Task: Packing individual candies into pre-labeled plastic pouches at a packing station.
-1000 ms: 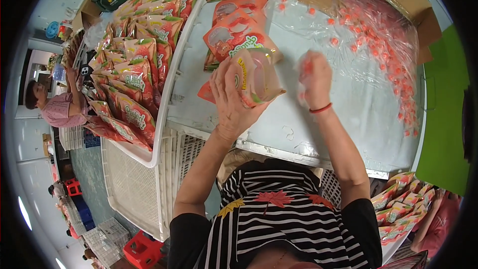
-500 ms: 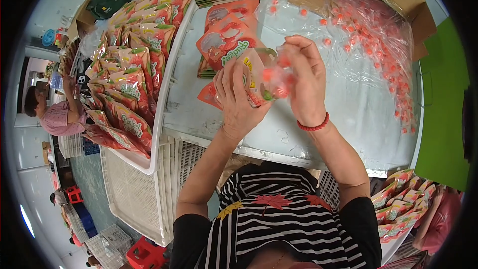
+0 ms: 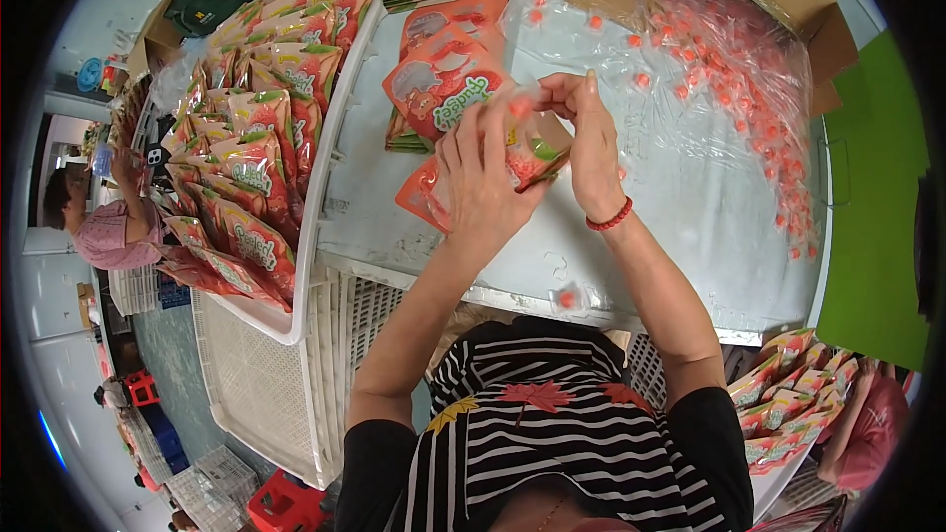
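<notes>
My left hand (image 3: 485,169) is wrapped round a stand-up pouch (image 3: 522,150) in red with green and cream parts, its mouth turned up to the right. My right hand (image 3: 589,143), with a red bead bracelet, is against the pouch's right side. Its fingers bend over the mouth, and what they grip is hidden. A blurred clear-wrapped red candy (image 3: 522,108) shows between the two hands at the pouch's top. Another wrapped candy (image 3: 568,298) lies by the table's front edge. Flat red pouches (image 3: 445,89) are stacked just beyond my left hand.
A large plastic bag (image 3: 680,10) spills many wrapped candies (image 3: 734,89) on the right. At left stands a white crate (image 3: 340,128) of filled pouches (image 3: 251,172). More pouches (image 3: 803,399) stand at lower right, near a person (image 3: 872,424). Another person (image 3: 118,227) is far left.
My right hand has come in closer against the pouch, and the cluster of candies at its fingers is gone from sight. One candy now lies by the table's front edge. The pouch has tilted.
</notes>
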A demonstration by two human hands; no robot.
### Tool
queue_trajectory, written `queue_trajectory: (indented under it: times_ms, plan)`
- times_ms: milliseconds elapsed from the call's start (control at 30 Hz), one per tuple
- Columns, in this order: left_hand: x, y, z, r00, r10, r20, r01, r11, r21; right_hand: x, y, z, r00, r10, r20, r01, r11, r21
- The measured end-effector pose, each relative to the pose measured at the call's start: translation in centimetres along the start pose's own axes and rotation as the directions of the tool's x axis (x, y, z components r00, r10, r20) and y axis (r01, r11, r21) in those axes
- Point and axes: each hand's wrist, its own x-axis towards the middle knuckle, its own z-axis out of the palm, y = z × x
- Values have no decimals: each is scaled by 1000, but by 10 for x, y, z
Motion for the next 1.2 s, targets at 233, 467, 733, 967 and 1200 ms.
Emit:
queue_trajectory:
  times_ms: [233, 467, 733, 967, 1200]
  plan:
    - [4, -2, 5, 994, 97, 53, -100, 994, 52, -7, 11, -21, 966, -209, 153, 255, 875, -412]
    - [0, -1, -10, 959, 200, 200, -161, 967, -196, -21, 3, -66, 983, -127, -130, 66, 916, -396]
    - [-4, 2, 2, 951, 258, 170, -231, 959, -164, -39, -28, -57, 855, -418, 305, 497, 500, -709]
    - [-4, 2, -4, 960, 261, 99, -223, 930, -292, -32, -53, -58, 986, 90, 138, -13, 878, -479]
    - [15, 10, 0, 1000, 12, 14, 0, 782, -623, -37, -42, -79, 1000, -26, 1, 24, 907, -420]
